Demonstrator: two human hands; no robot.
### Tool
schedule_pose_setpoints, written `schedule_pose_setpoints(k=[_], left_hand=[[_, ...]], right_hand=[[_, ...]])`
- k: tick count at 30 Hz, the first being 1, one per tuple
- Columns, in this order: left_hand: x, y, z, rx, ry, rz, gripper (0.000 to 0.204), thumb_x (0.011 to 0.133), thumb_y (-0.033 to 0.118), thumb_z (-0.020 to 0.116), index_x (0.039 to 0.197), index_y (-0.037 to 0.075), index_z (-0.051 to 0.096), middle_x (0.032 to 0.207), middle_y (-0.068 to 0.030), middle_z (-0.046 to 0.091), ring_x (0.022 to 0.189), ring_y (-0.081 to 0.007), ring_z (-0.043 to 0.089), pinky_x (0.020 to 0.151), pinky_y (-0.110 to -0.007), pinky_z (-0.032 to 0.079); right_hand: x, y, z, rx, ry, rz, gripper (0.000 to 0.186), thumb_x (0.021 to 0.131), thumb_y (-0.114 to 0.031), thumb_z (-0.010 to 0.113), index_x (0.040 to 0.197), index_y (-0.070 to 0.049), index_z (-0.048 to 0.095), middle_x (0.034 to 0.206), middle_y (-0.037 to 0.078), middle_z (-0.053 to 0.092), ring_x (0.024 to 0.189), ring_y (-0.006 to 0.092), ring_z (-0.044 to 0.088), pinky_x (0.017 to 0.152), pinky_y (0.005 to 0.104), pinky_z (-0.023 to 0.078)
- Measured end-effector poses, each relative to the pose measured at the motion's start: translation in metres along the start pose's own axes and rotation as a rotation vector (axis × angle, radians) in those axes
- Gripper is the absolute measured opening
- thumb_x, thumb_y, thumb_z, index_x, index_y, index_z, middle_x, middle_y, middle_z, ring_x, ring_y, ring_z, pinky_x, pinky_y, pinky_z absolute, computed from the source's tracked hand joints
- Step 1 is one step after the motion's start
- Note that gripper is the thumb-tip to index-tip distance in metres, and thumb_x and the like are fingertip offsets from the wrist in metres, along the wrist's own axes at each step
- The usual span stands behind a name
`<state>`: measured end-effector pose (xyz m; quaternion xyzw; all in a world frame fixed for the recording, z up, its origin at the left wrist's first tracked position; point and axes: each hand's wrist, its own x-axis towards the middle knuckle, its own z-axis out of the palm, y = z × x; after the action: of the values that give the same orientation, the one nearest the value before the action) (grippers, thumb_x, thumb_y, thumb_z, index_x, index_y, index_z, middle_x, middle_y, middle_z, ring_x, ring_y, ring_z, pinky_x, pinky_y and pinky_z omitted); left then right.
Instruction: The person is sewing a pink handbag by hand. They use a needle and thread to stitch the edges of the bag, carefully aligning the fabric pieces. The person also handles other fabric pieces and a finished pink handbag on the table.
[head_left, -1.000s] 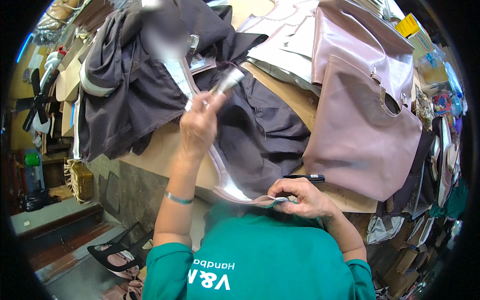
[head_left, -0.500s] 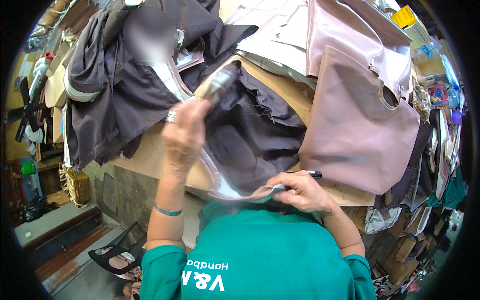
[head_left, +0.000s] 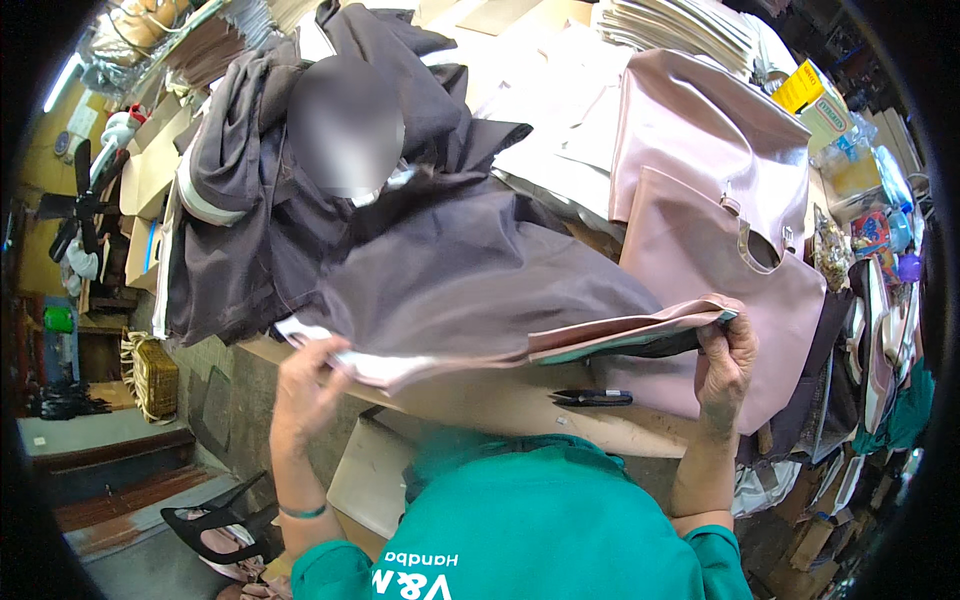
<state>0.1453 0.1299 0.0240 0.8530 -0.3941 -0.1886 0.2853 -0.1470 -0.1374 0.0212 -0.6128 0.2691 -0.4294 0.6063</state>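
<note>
Dark grey fabric (head_left: 470,270) with a pink and white edging (head_left: 630,325) stretches between my hands. My left hand (head_left: 312,390), slightly blurred, pinches the white left end of that edging. My right hand (head_left: 728,360) grips the folded pink right end, raised over a pale pink leather bag (head_left: 760,390). Small black thread snips (head_left: 590,398) lie on the cardboard-topped table (head_left: 640,430) below the edging.
More dark fabric (head_left: 240,280) is heaped at the back left. White paper pieces (head_left: 550,140) and a stack of sheets (head_left: 670,30) lie behind. A black fan (head_left: 82,205) stands at the far left; assorted packages (head_left: 870,230) crowd the right edge.
My left hand has moved down and left, and the blurred implement it held no longer shows in it. My right hand has risen rightward, stretching the fabric piece out sideways.
</note>
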Motion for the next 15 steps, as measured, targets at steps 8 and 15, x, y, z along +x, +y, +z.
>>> schedule_pose_setpoints(k=[8, 15], left_hand=[[-0.030, 0.021, 0.042, 0.022, -0.538, 0.003, 0.046, 0.069, 0.029, 0.065, 0.105, 0.002, 0.053, 0.096, -0.0169, 0.060, 0.088, -0.0325, 0.058, 0.078, -0.038, 0.045], [0.022, 0.047, 0.027, -0.100, -0.097, 0.292, 0.029, 0.073, 0.017, 0.064, 0.097, 0.002, 0.058, 0.083, -0.0128, 0.062, 0.066, -0.0287, 0.060, 0.066, -0.035, 0.047]], right_hand=[[0.039, -0.018, 0.020, -0.696, -0.314, -0.271, 0.015, 0.073, 0.004, 0.054, 0.088, -0.002, 0.058, 0.078, 0.008, 0.058, 0.073, 0.0144, 0.053, 0.069, 0.0229, 0.040], [0.069, -0.067, 0.043, -0.566, -0.373, -0.316, 0.017, 0.066, 0.008, 0.055, 0.082, 0.002, 0.059, 0.078, 0.012, 0.058, 0.070, 0.0183, 0.057, 0.063, 0.0272, 0.045]])
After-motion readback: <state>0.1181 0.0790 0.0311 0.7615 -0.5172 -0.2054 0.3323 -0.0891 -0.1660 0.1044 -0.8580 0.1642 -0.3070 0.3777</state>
